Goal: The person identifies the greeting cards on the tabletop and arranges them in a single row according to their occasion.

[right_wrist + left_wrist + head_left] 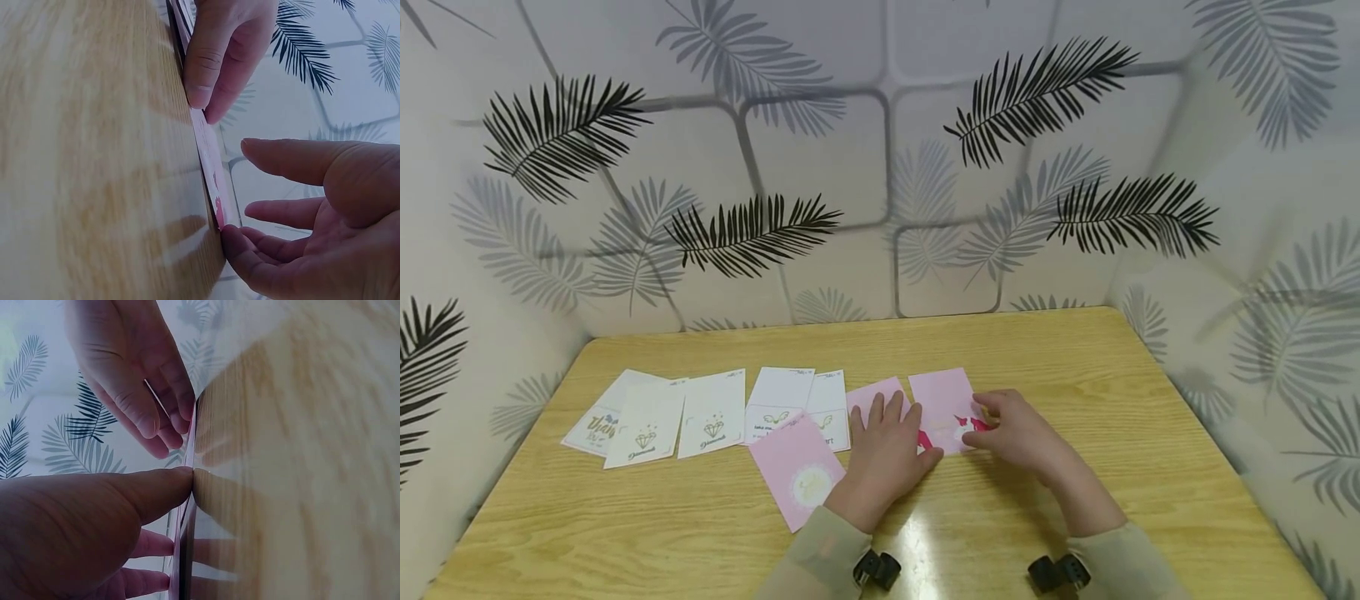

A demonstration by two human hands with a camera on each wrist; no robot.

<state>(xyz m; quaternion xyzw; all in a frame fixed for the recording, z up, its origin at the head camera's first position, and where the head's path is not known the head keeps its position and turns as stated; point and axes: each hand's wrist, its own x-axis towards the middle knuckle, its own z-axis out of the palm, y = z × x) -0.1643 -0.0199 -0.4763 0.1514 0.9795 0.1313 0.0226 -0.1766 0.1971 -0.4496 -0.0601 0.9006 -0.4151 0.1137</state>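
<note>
With left hand (883, 450) spread on one card (864, 394), right hand (1018, 429) loose, neither gripping, nudge the unicorn card (936, 400) gently by its edge

Cards lie in a row across a table (662, 525), before a wall (820, 167). At left, a second card (643, 433) overlaps the leftmost card (598, 423); a third card (713, 417) sits just right of them. Next come a fourth card (778, 387) and a fifth card (830, 396), overlapping, the far end of a slanted card (778, 471) across their near edges. To the right, a sixth card (863, 395) lies under the left hand (883, 454), just beside the rightmost card (940, 396), whose right edge meets the right hand (1021, 429).
</note>
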